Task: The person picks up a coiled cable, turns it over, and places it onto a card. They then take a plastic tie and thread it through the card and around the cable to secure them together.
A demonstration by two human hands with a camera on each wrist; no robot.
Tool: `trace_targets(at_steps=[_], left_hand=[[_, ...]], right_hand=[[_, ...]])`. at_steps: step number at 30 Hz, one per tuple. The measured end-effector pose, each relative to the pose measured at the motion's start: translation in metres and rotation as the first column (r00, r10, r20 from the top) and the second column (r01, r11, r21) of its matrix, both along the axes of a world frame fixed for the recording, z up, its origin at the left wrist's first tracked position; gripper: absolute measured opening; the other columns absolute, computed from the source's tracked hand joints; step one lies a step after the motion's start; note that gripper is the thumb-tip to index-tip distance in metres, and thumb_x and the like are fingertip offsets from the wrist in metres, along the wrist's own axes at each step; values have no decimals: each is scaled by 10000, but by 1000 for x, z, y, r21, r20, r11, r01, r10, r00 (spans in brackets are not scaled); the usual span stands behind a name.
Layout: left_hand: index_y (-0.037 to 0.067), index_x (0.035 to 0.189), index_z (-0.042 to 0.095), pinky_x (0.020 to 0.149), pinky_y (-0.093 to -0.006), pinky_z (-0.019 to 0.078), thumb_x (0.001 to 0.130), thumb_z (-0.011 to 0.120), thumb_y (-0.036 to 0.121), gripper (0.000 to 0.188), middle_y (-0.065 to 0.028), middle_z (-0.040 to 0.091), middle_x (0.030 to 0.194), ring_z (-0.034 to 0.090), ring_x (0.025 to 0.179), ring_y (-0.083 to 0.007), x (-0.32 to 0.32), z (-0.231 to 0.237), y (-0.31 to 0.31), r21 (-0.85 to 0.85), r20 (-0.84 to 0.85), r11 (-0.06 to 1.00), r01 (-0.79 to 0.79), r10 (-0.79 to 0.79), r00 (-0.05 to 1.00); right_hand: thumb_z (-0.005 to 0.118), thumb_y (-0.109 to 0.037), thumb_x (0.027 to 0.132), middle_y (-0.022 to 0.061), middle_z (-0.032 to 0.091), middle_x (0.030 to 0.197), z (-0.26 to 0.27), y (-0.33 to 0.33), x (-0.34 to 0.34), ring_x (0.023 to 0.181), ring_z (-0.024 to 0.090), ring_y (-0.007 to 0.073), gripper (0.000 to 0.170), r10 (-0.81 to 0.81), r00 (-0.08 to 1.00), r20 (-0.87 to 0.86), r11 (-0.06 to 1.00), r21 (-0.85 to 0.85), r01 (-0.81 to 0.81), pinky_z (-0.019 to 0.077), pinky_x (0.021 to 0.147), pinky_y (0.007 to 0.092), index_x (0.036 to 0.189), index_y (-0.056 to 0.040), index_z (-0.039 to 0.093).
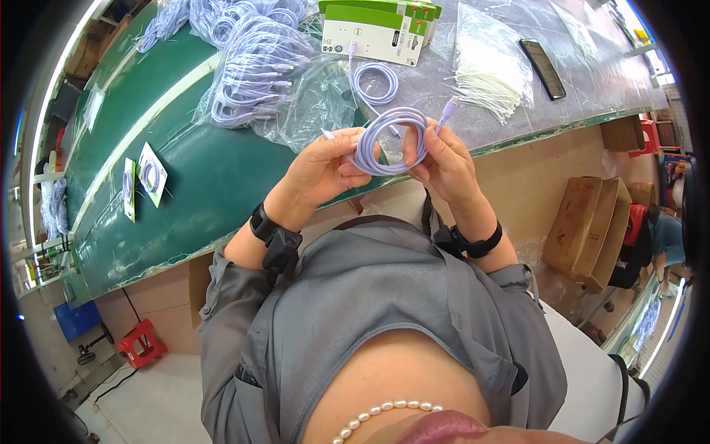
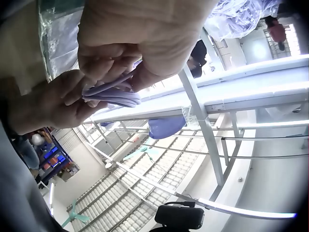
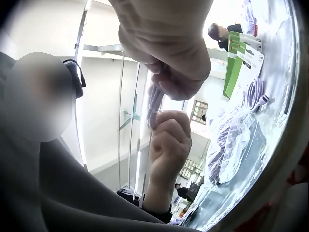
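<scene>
A coiled lilac cable (image 1: 364, 152) is held up between both hands in front of the body, just off the table edge. The left hand (image 1: 325, 164) grips its left side, and the right hand (image 1: 450, 166) pinches its right side, with a plug (image 1: 447, 111) sticking up past the fingers. In the left wrist view the coil (image 2: 113, 95) hangs below the left hand (image 2: 145, 38). The right wrist view shows the right hand (image 3: 169, 43) above the coil (image 3: 154, 104), with the left hand (image 3: 169, 140) below, its fingers curled round it.
On the table (image 1: 214, 170) lie a large bundle of lilac cables (image 1: 255, 74), another small coil (image 1: 376, 83), green-and-white cards (image 1: 366, 33), white ties (image 1: 484, 78) in a bag, a phone (image 1: 543, 69) and two packaged cables (image 1: 151, 176). An open carton (image 1: 584, 229) stands at the right.
</scene>
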State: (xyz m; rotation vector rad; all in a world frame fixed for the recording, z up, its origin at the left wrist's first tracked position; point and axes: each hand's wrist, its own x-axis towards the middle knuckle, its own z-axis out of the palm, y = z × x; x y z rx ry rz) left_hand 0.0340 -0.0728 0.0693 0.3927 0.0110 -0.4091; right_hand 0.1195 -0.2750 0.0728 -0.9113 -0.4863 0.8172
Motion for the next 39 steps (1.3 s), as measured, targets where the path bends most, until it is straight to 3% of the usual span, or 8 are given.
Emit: trace_targets(at_steps=[4, 8, 12, 15, 19, 29, 36, 39], left_hand=[[-31, 1067, 513, 518, -204, 371, 928, 521, 163, 239, -56, 590, 868, 443, 592, -58, 1, 6, -7, 76, -30, 996, -50, 53, 998], [-21, 1055, 524, 549, -219, 411, 958, 492, 219, 261, -38, 581, 865, 503, 643, -74, 5, 26, -35, 146, -214, 939, -311, 337, 917], [-3, 1026, 529, 542, -230, 433, 978, 458, 279, 295, -43, 583, 856, 534, 637, -88, 3, 9, -45, 553, 184, 676, -487, 472, 863], [16, 962, 514, 474, -234, 405, 985, 442, 295, 289, -50, 573, 776, 496, 534, -85, 8, 5, -36, 860, 377, 247, -447, 284, 882], [36, 964, 484, 450, -216, 375, 1001, 393, 309, 291, -28, 525, 759, 444, 490, -73, 13, -5, -20, 910, 267, 295, -292, 124, 956], [54, 864, 461, 397, -227, 322, 996, 406, 305, 289, 3, 418, 596, 383, 431, -74, 24, -12, -8, 856, 129, 484, -182, 142, 981], [57, 859, 471, 424, -218, 335, 1004, 375, 320, 315, 23, 392, 618, 378, 461, -59, 61, -27, -12, 859, 78, 498, -119, 104, 992], [36, 857, 499, 473, -280, 399, 977, 448, 266, 264, -18, 424, 620, 443, 489, -131, 97, -36, -6, 761, 647, -31, -648, 111, 755]], right_hand=[[364, -318, 1001, 37, 517, 784, -2, 1, 1, 560, 424, 88, 415, -47, 999, -27, 999, -17, 46, 365, 507, 219, 1213, 20, 474], [361, -324, 1002, 35, 525, 796, 0, 9, -2, 574, 445, 87, 421, -220, 973, -77, 975, 2, 220, 371, 516, 210, 1224, 16, 472], [352, -333, 1005, 28, 534, 817, -17, 13, -5, 583, 456, 80, 443, -310, 943, 120, 937, -129, 325, 367, 518, 200, 1258, 14, 457], [342, -338, 1008, 22, 537, 821, -18, 16, -8, 585, 456, 74, 440, -261, 943, 206, 926, -222, 305, 361, 515, 195, 1242, 10, 472], [334, -346, 1010, 13, 530, 803, -8, 15, 4, 578, 447, 67, 409, -149, 973, 174, 935, -297, 196, 349, 506, 194, 1127, -5, 529], [343, -392, 1001, 7, 456, 639, -32, 18, 10, 510, 416, 76, 407, 146, 942, 302, 874, -486, 21, 325, 474, 203, 891, -50, 536], [377, -389, 993, 7, 461, 694, -54, 13, 32, 541, 431, 82, 397, -98, 992, -84, 953, -296, 69, 336, 498, 210, 960, -29, 541], [390, -381, 989, 1, 469, 753, -48, 1, 49, 555, 432, 82, 399, -257, 953, -159, 950, -220, 220, 336, 505, 213, 1025, -14, 543]])
